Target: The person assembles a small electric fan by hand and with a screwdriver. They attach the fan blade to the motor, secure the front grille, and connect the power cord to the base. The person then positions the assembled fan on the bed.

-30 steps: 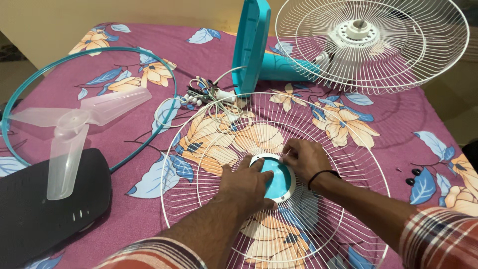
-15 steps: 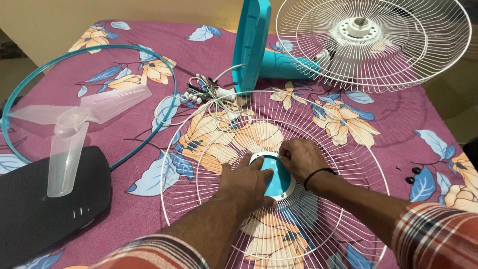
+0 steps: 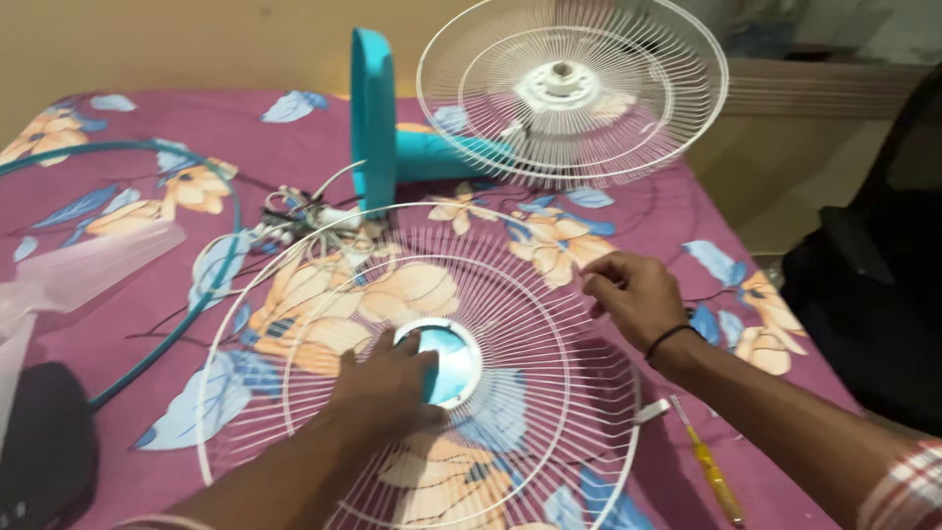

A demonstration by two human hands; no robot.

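Observation:
A white wire fan guard point(image 3: 530, 294) lies flat on a purple flowered cloth, with a round teal centre cap point(image 3: 446, 363) in its middle. My left hand point(image 3: 385, 385) presses on the guard at the cap's left edge. My right hand point(image 3: 636, 292) hovers over the guard's right rim, fingers loosely curled; whether it holds anything small I cannot tell. A black band circles that wrist.
Behind the guard stand the teal fan base point(image 3: 373, 123) and the second white guard with the motor hub point(image 3: 574, 93). Loose wires point(image 3: 299, 218) lie at the base. A teal ring point(image 3: 221, 260), a clear blade point(image 3: 83, 270), a dark panel point(image 3: 44, 451) sit left. A yellow screwdriver point(image 3: 708, 473) lies right.
My right hand left the teal centre cap and moved out to the guard's right rim. The view swung right, so everything shifted left. My left hand stayed at the cap.

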